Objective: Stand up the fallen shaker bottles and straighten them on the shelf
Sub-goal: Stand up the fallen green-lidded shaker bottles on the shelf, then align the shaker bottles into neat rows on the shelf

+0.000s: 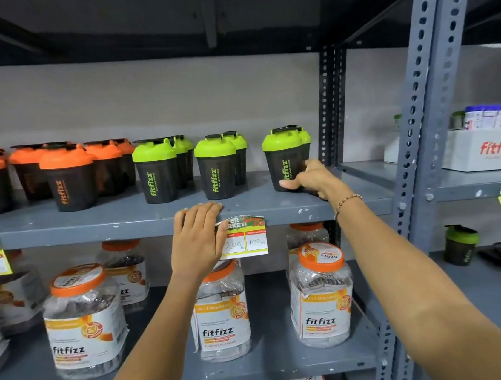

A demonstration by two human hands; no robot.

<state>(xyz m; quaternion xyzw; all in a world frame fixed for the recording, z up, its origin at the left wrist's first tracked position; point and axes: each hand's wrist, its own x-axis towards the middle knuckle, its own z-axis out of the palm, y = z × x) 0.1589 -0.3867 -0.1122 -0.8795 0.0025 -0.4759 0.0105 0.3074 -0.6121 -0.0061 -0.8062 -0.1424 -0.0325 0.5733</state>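
While the right hand (306, 180) wraps thumb and fingers around the base of the rightmost green-lidded bottle (284, 157), that bottle stands upright near the right end of the grey shelf (90, 222). Another green-lidded bottle sits just behind it. Left hand (200, 239) lies flat on the shelf's front edge, fingers together, gripping nothing, partly covering a price tag (246, 237). Two more green-lidded groups (184, 166) and orange-lidded bottles (68, 176) stand upright to the left. Clear jars (320, 294) fill the shelf below; a slotted post (331, 102) rises just right of the held bottle.
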